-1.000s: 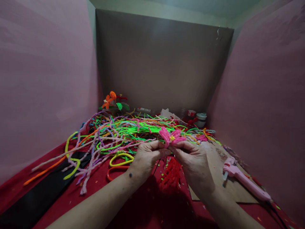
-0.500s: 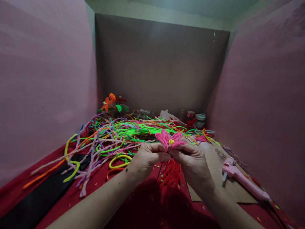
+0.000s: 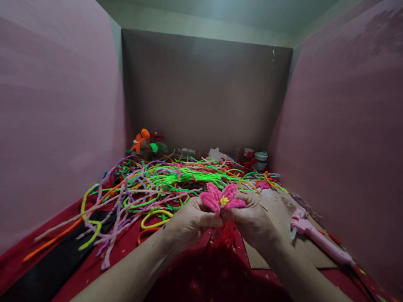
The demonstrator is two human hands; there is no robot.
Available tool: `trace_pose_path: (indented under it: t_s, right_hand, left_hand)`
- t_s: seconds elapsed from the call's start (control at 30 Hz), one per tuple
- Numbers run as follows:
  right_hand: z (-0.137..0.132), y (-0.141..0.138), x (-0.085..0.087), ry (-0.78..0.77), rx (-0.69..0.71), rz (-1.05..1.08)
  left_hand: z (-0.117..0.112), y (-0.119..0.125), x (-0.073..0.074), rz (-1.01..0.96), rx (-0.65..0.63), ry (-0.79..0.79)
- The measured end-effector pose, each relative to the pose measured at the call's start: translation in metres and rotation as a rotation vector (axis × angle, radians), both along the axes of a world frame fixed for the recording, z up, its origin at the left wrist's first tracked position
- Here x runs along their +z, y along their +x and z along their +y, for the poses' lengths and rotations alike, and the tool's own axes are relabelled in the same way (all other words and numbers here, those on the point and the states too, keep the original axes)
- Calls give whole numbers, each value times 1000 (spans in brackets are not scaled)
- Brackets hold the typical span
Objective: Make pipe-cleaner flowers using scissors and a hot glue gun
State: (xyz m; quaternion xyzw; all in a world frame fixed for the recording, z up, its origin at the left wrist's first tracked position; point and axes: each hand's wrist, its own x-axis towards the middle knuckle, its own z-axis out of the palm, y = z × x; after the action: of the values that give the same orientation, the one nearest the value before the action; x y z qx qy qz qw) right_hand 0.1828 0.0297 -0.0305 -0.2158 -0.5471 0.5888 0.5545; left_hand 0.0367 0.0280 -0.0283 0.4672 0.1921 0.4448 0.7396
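Note:
Between my two hands is a pink pipe-cleaner flower [image 3: 211, 202] with several looped petals and a yellow centre [image 3: 224, 201]. My left hand [image 3: 195, 220] pinches it from the left, thumb below the petals. From the other side my right hand [image 3: 252, 214] grips the right petals, its thumb close to the left thumb. The flower's underside is hidden by the fingers. Just beneath the hands, partly covered, lies a bunch of red pipe cleaners [image 3: 225, 238] on the red cloth [image 3: 176, 279].
A heap of coloured pipe cleaners [image 3: 185, 176] spreads behind and left. Yellow-handled scissors [image 3: 155, 218] lie left of my hands. A pink glue gun [image 3: 317, 237] rests on cardboard [image 3: 256, 251] at right. Orange flowers [image 3: 138, 142] and a lidded cup [image 3: 261, 160] stand at the back.
The petals now look more spread and face me more, showing the yellow centre more fully. Both hands sit slightly lower in view and still hold the flower; the whole view has shifted a little.

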Motion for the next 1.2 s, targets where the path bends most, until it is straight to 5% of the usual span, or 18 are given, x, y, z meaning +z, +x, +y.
trace_pose_path:
  t_s: [0.33,0.73,0.8,0.9,0.97,1.2]
  right_hand:
    - [1,6,-1,-106,129,-26]
    - [3,5,7,-102,132,-17]
    - [19,23,16,-64,27,-255]
    - [59,66,33,50,-467,-1143]
    - [88,95,38,26,-614,-1361]
    - [125,134,13,-51,-574,-1863]
  left_hand:
    - [-5,-3,-4,178,-36,53]
    - [2,-4,0,105,14,74]
    - [2,-4,1,90,38,59]
    - [4,-4,2,76,100,36]
    - [5,-4,1,66,134,15]
    - [8,-4,-4,49,143,-25]
